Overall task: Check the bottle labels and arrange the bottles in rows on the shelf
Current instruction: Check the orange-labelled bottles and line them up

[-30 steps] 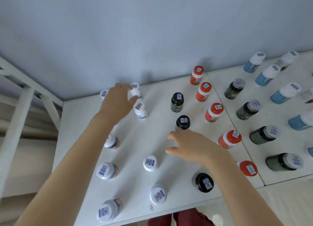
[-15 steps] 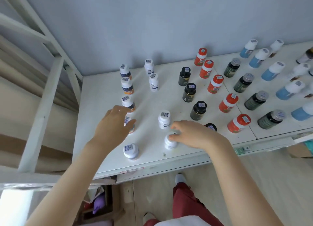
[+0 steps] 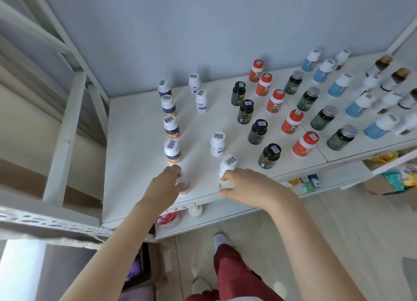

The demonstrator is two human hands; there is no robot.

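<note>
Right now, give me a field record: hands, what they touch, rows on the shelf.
left hand: fingers over the front orange-label bottle of the leftmost row; grip unclear
right hand: pinches the front white bottle near its base
shelf: white, bottles upright
white row: four, unevenly spaced
black bottles: four in a row
red bottles: five in a row

Capped bottles (image 3: 217, 142) stand upright in rows on shelf (image 3: 135, 165).
</note>
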